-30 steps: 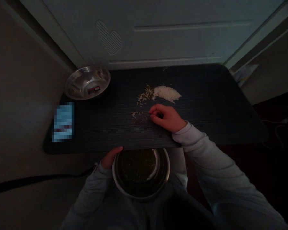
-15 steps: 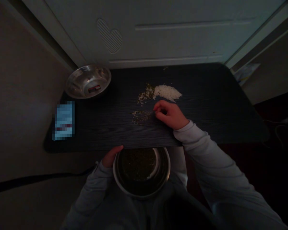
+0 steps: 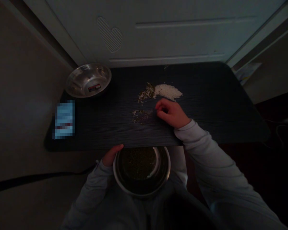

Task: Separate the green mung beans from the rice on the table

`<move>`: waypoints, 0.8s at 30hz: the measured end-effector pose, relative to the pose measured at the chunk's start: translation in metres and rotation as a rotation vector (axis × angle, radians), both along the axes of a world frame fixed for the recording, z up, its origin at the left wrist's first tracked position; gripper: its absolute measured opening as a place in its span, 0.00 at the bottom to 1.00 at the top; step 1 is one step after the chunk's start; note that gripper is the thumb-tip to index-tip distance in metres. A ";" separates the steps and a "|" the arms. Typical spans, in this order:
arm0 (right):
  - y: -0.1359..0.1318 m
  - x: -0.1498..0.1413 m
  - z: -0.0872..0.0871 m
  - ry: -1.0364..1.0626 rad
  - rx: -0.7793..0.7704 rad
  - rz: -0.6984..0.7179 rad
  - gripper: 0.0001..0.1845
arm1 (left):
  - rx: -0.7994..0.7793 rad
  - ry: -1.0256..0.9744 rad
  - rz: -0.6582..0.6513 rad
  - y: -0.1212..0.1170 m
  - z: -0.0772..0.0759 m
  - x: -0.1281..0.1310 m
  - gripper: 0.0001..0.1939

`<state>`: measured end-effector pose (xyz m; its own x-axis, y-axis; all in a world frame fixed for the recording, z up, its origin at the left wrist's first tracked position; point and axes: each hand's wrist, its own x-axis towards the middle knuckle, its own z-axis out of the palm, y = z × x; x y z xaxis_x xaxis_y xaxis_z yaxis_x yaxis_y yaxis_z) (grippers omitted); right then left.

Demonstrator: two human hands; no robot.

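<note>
My left hand (image 3: 112, 155) grips the left rim of a metal bowl (image 3: 168, 171), which is held over my lap under the table's front edge. Dark greenish grains (image 3: 136, 163) lie in this bowl, with a few pale ones among them. Over the table, my right hand (image 3: 171, 112) is curled with thumb and fingers drawn together; whatever they pinch, if anything, is too small to make out. Just beyond it lies a heap of white rice (image 3: 169, 91), and a mixed green and white pile (image 3: 147, 92) adjoins the heap. Left of my fingertips, a thin scatter of grains (image 3: 139, 116) is spread out.
A second metal bowl (image 3: 100, 72) with a dark label inside stands at the table's back left. A blurred-out light blue rectangle (image 3: 64, 119) lies in front of it. The dark table (image 3: 218, 105) backs onto a pale panel (image 3: 182, 40) with a heart relief.
My right hand has shifted slightly right, away from the thin scatter of grains. My left hand and the bowl it holds stay put.
</note>
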<state>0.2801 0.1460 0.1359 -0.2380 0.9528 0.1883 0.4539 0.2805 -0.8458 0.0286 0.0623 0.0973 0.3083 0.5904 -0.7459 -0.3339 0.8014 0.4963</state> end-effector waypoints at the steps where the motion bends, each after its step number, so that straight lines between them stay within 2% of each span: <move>1: 0.000 0.000 0.000 -0.004 0.002 0.005 0.04 | 0.013 0.011 0.013 -0.001 -0.001 -0.001 0.06; 5: 0.000 0.000 0.002 -0.006 0.010 0.014 0.04 | 0.037 0.052 0.047 -0.001 -0.003 -0.002 0.05; 12: 0.000 -0.001 0.002 -0.043 0.020 0.017 0.04 | -0.002 0.015 0.017 0.001 0.001 0.000 0.06; 19: 0.002 0.000 -0.002 -0.010 0.016 -0.003 0.05 | 0.045 0.034 -0.005 0.002 -0.002 -0.003 0.05; 24: 0.002 0.000 -0.001 -0.013 -0.017 0.015 0.05 | 0.030 0.086 0.046 0.001 -0.004 -0.003 0.05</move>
